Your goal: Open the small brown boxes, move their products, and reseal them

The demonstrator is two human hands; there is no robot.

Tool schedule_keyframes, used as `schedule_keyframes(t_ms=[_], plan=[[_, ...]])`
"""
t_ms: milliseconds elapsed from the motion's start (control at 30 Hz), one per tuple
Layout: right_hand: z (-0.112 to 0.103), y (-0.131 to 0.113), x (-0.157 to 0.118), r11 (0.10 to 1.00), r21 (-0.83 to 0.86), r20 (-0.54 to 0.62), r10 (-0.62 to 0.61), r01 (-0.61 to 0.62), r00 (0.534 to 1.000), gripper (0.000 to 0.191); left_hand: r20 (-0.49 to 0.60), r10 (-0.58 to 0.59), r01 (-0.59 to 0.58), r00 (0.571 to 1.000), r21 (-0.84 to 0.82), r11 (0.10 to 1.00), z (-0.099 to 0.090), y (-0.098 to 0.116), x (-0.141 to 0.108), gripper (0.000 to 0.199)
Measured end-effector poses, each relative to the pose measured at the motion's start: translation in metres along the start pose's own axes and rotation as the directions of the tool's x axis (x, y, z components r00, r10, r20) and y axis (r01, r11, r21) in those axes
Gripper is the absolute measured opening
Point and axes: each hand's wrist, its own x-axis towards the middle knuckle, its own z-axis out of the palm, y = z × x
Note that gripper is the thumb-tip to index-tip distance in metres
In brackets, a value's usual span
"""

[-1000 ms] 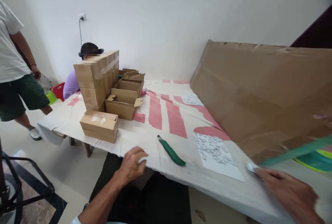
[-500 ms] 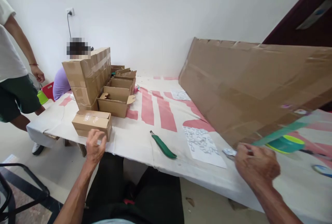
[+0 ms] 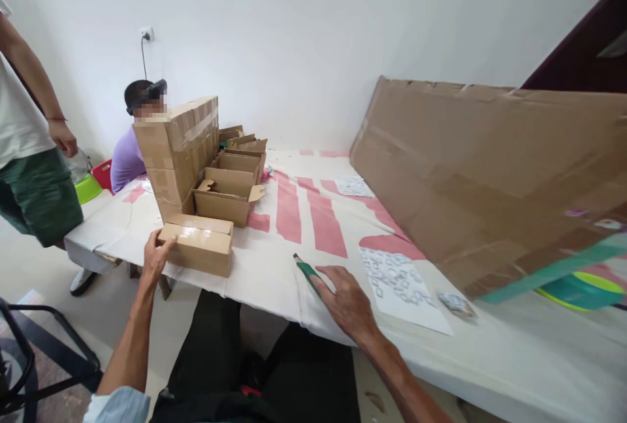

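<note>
A small taped cardboard box (image 3: 198, 250) lies at the near edge of the table. My left hand (image 3: 155, 256) grips its left end, thumb on the near upper edge and fingers around the corner. A green utility knife (image 3: 307, 271) rests on the cloth, blade end pointing away to the left. Over its handle is my right hand (image 3: 345, 299), thumb and forefinger apart on either side; the palm hides the rear of the knife. A printed sheet of paper (image 3: 399, 289) lies just right of that hand.
Stacked closed boxes (image 3: 179, 149) and a row of open boxes (image 3: 223, 204) stand at the left. A large cardboard panel (image 3: 490, 181) leans at the right, near a teal tape roll (image 3: 582, 290). A seated person (image 3: 128, 158) and a standing person (image 3: 34, 149) are at the left.
My right hand has moved left from beside the cardboard panel to the knife. My left hand has shifted from the box's front right to its left end, and the box has turned slightly.
</note>
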Motion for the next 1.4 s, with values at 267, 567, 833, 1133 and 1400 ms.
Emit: schedule_keyframes(t_ms=[267,567,833,1133,1400], plan=[[0.017,-0.068,0.007,0.888,0.408,0.196,0.143,-0.213,0.970,0.066,0.341,0.063,-0.017,0.938,-0.135,0.991,0.047,0.014,-0.044,0.065],[0.023,-0.063,-0.003,0.858,0.413,0.192,0.245,-0.304,0.950,0.072,0.493,0.146,-0.033,0.858,-0.231,0.972,0.058,0.011,-0.039,0.062],[0.007,-0.059,-0.002,0.871,0.423,0.213,0.174,-0.251,0.961,0.067,0.557,0.233,-0.102,0.797,-0.255,0.961,0.062,0.019,-0.038,0.052],[0.000,-0.055,-0.001,0.853,0.451,0.217,0.181,-0.263,0.959,0.067,0.575,0.247,-0.114,0.780,-0.257,0.960,0.062,0.027,-0.045,0.062],[-0.017,-0.020,0.004,0.958,0.219,0.099,0.165,-0.183,0.981,0.060,0.547,0.254,-0.132,0.797,-0.253,0.958,0.064,0.024,-0.051,0.068]])
